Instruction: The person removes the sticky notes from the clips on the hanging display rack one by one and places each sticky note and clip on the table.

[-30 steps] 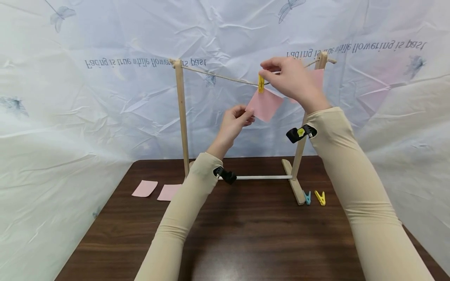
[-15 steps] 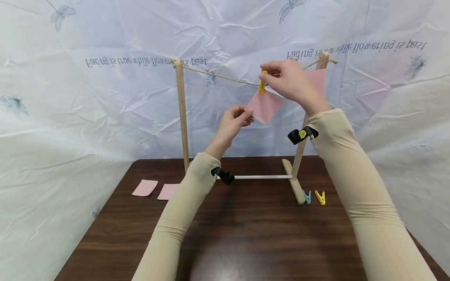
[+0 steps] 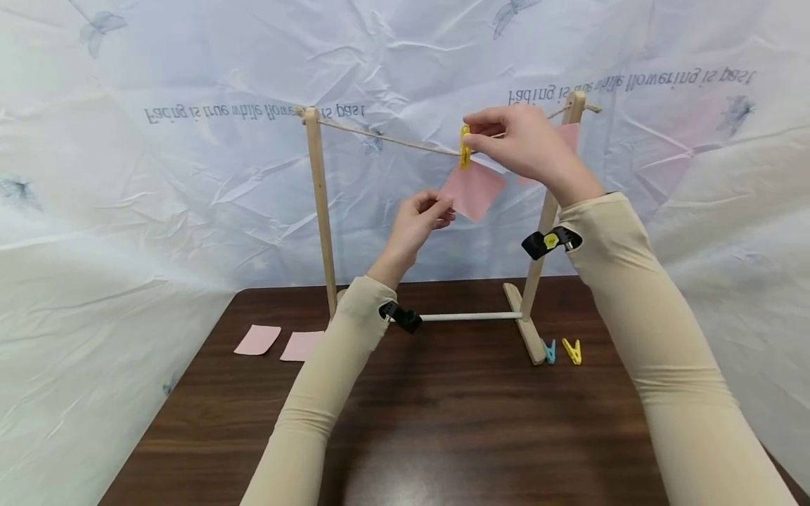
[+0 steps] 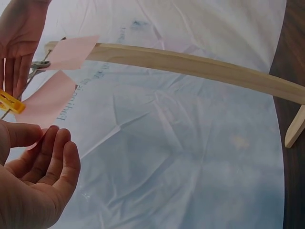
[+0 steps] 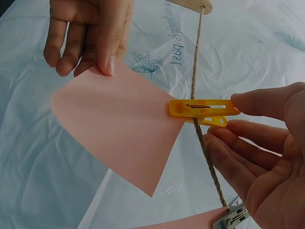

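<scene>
A pink square of paper (image 3: 473, 188) hangs from the rope (image 5: 195, 62) at one corner, under a yellow clothespin (image 5: 205, 108) that straddles rope and paper. My right hand (image 3: 522, 144) pinches the handle end of this clothespin from above. At the paper's left corner, my left hand (image 3: 418, 221) holds it between thumb and fingers. Farther right along the rope hangs a second pink sheet (image 4: 71, 52), under a grey clothespin (image 5: 231, 217); in the head view my right hand partly covers that sheet.
The rope spans two wooden posts (image 3: 321, 211) joined low by a white rod (image 3: 471, 317). Two pink sheets (image 3: 257, 339) lie left on the dark table (image 3: 443, 422). A blue clothespin (image 3: 549, 351) and another yellow clothespin (image 3: 572, 351) lie by the right foot (image 3: 525, 327).
The head view has shifted slightly. The yellow clothespin, tilted half a second ago, now stands nearly upright in my right fingers. My left hand keeps hold of the paper's corner.
</scene>
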